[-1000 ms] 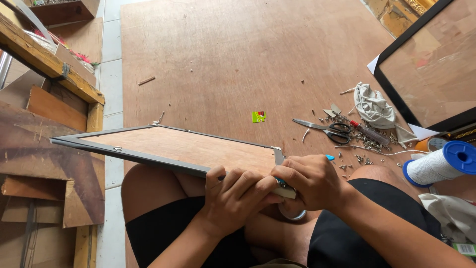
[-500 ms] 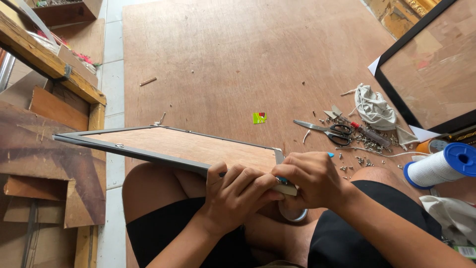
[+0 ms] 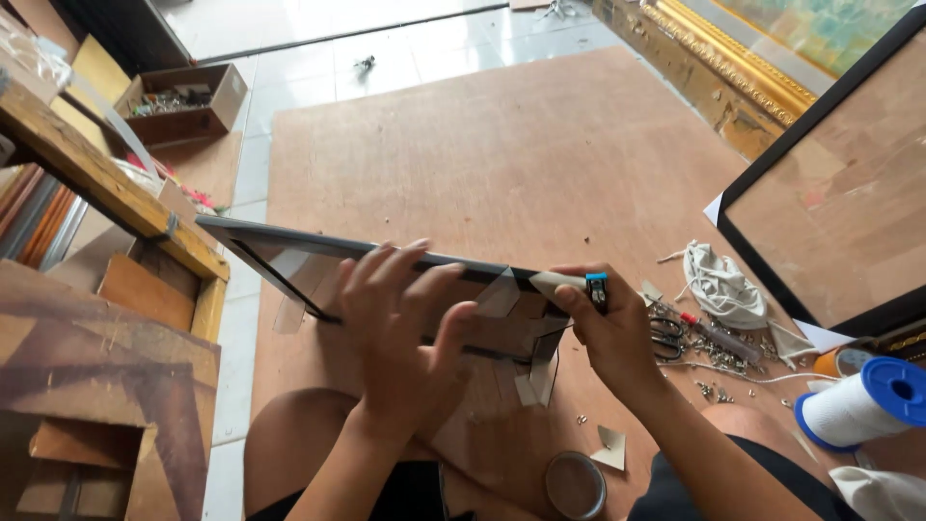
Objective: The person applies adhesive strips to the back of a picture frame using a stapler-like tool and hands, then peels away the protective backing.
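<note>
A dark-rimmed picture frame (image 3: 289, 241) stands tilted on its edge over my lap, its thin top rail towards me. Clear tape strips (image 3: 502, 294) hang off its back near the right corner. My left hand (image 3: 400, 333) lies on the middle of the frame with fingers spread over the top rail, holding it up. At the frame's right corner, my right hand (image 3: 612, 333) grips a small black and blue tool (image 3: 597, 287), its head touching the rail.
A plywood sheet (image 3: 502, 145) covers the floor. To the right lie scissors (image 3: 666, 335), a crumpled cloth (image 3: 723, 285), loose hardware, a white spool with blue ends (image 3: 863, 405) and a large black frame (image 3: 752, 193). A tape roll (image 3: 576, 485) sits by my knee. A wooden bench (image 3: 106, 183) stands on the left.
The frame lay nearly flat on my lap with both hands at its near right corner; now it is tipped up on edge, my left hand has slid to the middle, and the right holds the corner.
</note>
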